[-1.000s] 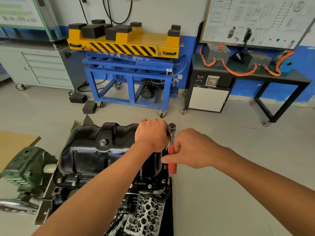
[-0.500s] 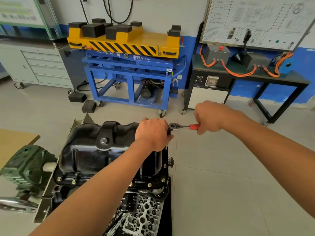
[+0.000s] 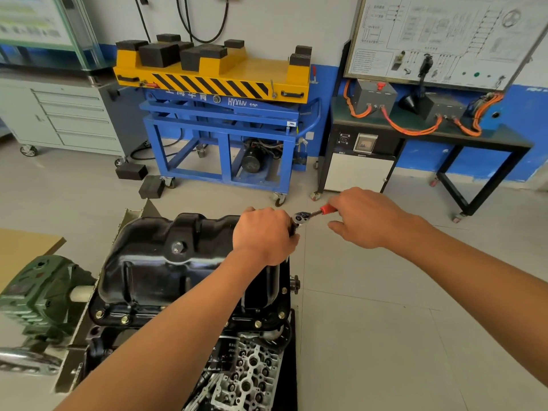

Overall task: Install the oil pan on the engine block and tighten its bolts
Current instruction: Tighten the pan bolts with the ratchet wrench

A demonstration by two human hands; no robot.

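Tightening is in hand: the ratchet point(image 3: 302, 217) is steadied at its head by the left hand point(image 3: 264, 235) and gripped by the right hand point(image 3: 370, 218). The oil pan point(image 3: 166, 262) (centre-left) is seated on the engine block point(image 3: 267, 333); another sweep seems needed.

Reaches forward with both bare forearms. Clenches left grip point(image 3: 264, 235) knuckles-up on the ratchet point(image 3: 302, 217) just under its head; wraps right grip point(image 3: 367, 218) round the handle (thumb jutting free below).
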